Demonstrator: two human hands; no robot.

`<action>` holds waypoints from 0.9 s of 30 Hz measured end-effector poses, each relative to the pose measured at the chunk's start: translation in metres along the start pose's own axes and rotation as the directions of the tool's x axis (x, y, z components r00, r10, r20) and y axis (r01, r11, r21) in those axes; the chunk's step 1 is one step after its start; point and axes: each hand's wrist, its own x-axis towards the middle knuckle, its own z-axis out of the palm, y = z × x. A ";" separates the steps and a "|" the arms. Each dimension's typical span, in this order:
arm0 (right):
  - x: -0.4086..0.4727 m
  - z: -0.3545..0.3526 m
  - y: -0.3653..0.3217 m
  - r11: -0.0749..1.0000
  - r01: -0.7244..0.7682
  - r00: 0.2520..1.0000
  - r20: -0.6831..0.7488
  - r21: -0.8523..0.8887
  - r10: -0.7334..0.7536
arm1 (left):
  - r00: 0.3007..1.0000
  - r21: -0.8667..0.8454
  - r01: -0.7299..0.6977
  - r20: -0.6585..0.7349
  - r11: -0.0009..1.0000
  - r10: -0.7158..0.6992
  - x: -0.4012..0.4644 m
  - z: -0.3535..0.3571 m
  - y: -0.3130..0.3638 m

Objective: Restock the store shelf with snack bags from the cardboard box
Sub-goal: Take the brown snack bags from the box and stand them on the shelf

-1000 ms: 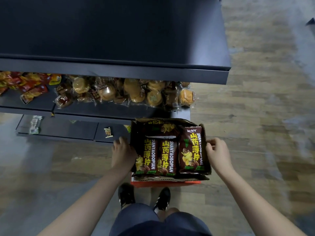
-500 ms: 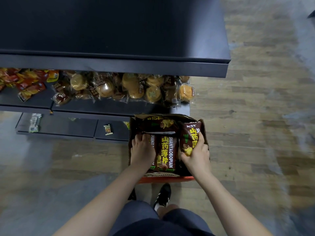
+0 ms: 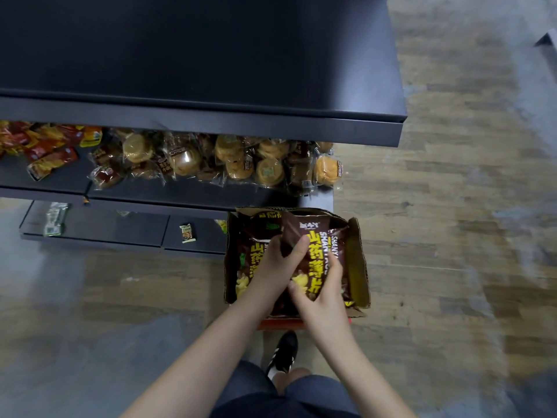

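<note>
Gripping one brown snack bag (image 3: 313,254) together, the left hand (image 3: 275,263) and right hand (image 3: 321,292) lift it just above the cardboard box (image 3: 360,260), where more bags remain; the store shelf (image 3: 196,122) top looks unstocked, so restocking seems barely begun.

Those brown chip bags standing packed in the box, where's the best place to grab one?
Probably pinch the top edge from above: the bags stand upright and tight in the cardboard box, leaving only their tops free.
</note>
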 end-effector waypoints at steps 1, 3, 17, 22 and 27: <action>-0.002 0.003 0.000 0.999 0.052 0.998 0.026 -0.013 -0.051 | 0.999 -0.047 0.018 -0.029 0.999 -0.020 -0.001 -0.003 0.000; -0.002 0.005 -0.002 0.995 0.101 0.991 0.084 -0.017 -0.099 | 0.997 -0.139 0.059 -0.040 0.989 -0.065 -0.002 -0.011 -0.005; 0.036 0.030 0.010 0.995 -0.066 0.923 0.374 -0.075 0.089 | 0.951 -0.113 0.081 -0.288 0.990 -0.111 0.013 -0.033 -0.043; 0.030 0.037 0.004 0.991 0.101 0.893 0.446 -0.092 -0.050 | 0.958 -0.048 0.050 -0.279 0.998 -0.062 0.015 -0.026 -0.042; 0.071 0.013 -0.007 0.789 0.409 0.891 0.385 -0.458 -0.239 | 0.934 -0.093 0.045 -0.350 0.995 -0.075 0.026 -0.047 -0.052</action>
